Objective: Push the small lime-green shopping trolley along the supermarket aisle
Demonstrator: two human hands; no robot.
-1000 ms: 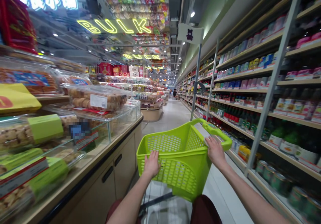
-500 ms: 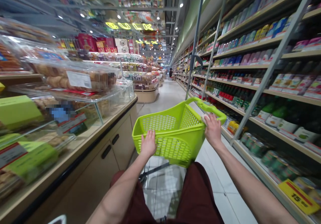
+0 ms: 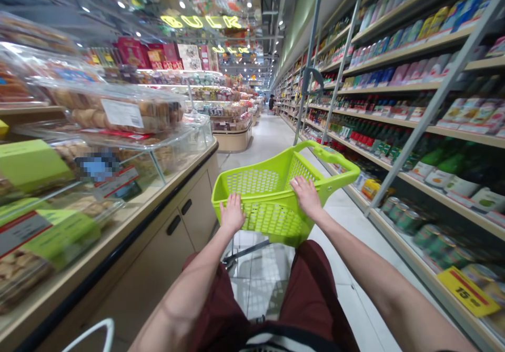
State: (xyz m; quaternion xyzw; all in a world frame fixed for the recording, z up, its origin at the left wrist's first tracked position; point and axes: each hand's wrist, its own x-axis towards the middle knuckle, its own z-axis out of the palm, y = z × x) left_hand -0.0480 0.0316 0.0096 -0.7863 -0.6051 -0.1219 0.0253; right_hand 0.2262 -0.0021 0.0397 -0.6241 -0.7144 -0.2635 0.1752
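Observation:
A lime-green shopping cart (image 3: pixel 272 216) with a perforated basket stands side-on in front of me, its handle (image 3: pixel 342 163) to the right. No goods show in the part of the basket that I can see. My left hand (image 3: pixel 232 213) grips the near rim close to the left end, fingers hooked over the edge. Farther right along the same rim, my right hand (image 3: pixel 307 196) has its fingers bent over the edge too, apart from the handle. Both thumbs are hard to make out.
At left runs a counter (image 3: pixel 215 146) with clear-boxed baked goods (image 3: pixel 118 112). Shelves (image 3: pixel 394 123) of bottles and cans line the right side, with a grey pole ladder (image 3: pixel 305 86) against them. The tiled aisle (image 3: pixel 263 131) leads ahead, where a distant person (image 3: pixel 271 102) is visible.
My right hand has shifted left from beside the cart's handle to the near rim of the basket. My left hand stays on the rim. The view has tilted down a little.

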